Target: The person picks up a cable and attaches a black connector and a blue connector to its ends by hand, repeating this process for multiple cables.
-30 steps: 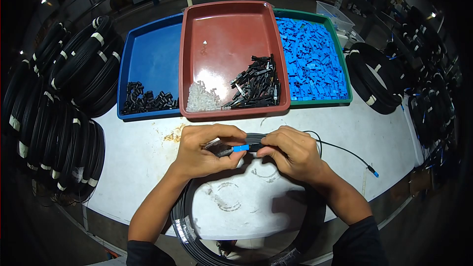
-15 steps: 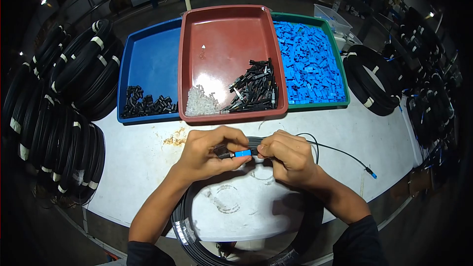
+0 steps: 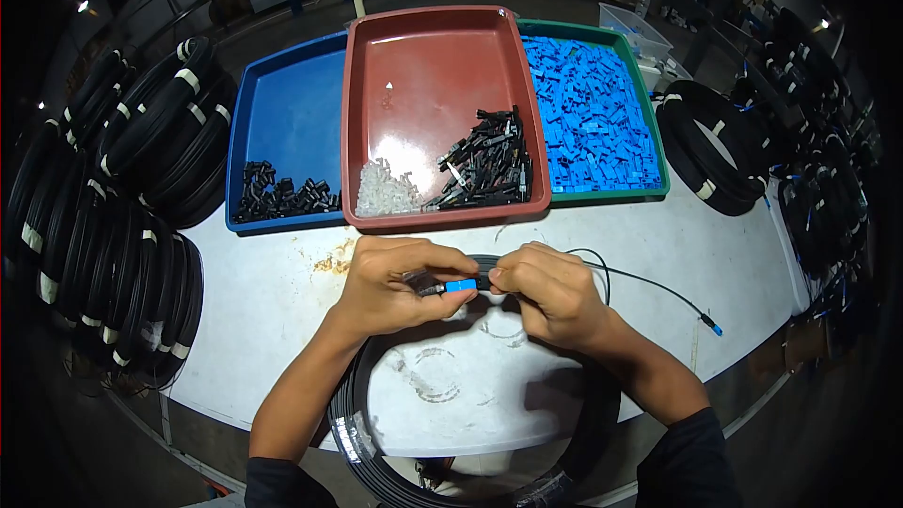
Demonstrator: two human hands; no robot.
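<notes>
My left hand pinches a small blue connector between thumb and fingers, in front of the coil's far side. At the connector's right end, a short black piece shows between my two hands. My right hand is closed at that piece, its fingertips hiding most of what they grip. Beneath both hands lies a large coil of black cable, partly over the table's front edge. From it, a loose cable end with a blue-tipped connector reaches out to the right.
Behind my hands stand a blue tray with black parts, a red tray with clear and black pieces, and a green tray full of blue housings. Taped cable coils are stacked left; another coil lies right.
My left hand and the blue connector have shifted slightly up, and its fingers sit closer around the connector. My right hand stays nearly in place.
</notes>
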